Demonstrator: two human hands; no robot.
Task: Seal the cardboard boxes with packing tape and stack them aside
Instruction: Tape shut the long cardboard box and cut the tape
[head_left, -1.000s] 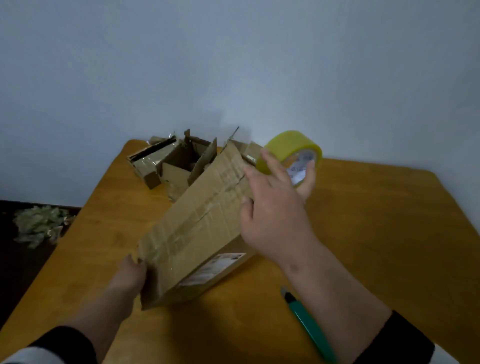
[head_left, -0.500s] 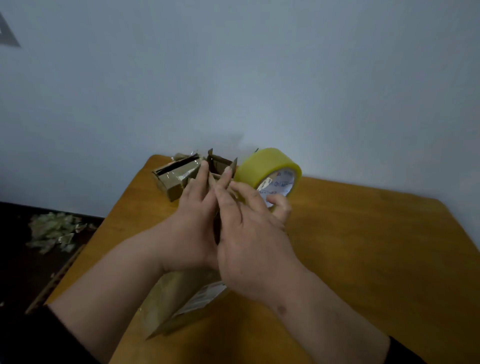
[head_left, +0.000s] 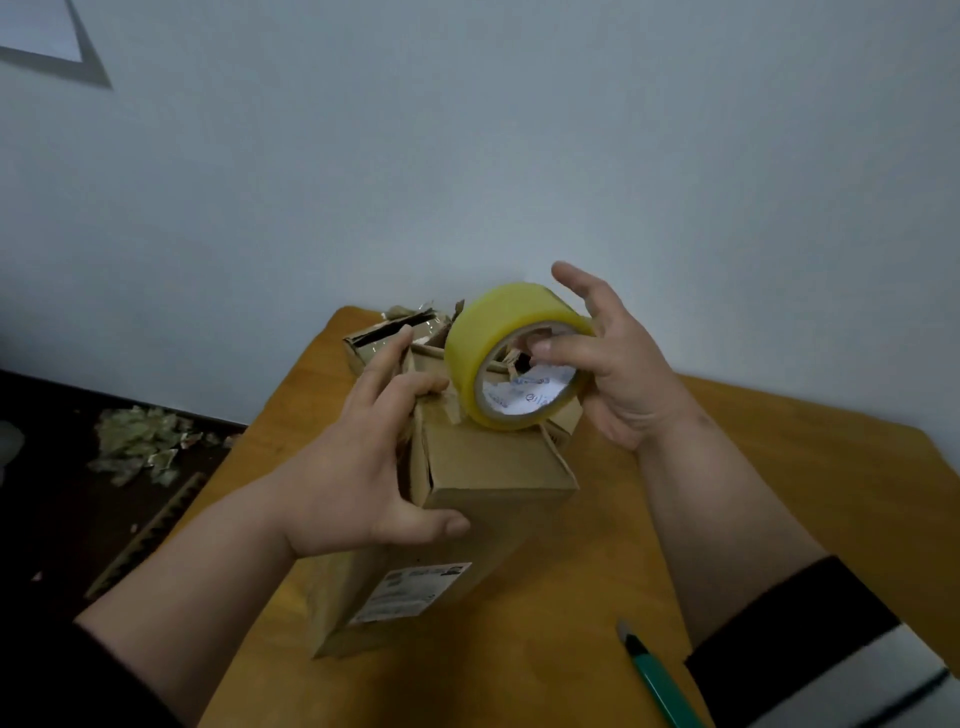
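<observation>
A brown cardboard box with a white shipping label stands on end on the wooden table. My left hand grips its upper left side, thumb across the front face and fingers over the top flaps. My right hand holds a yellow roll of packing tape at the box's top, thumb hooked into the core and the other fingers spread behind the roll. More torn, open cardboard boxes lie at the table's far corner, partly hidden by my hands.
A green-handled utility knife lies on the table near my right forearm. Crumpled tape scraps and a corrugated strip lie on the dark floor to the left. A pale wall stands just behind the table.
The box has been tipped from lying slanted to standing on end. My hands have parted: the left went to the box's side, the right brought the tape roll up to the box's top.
</observation>
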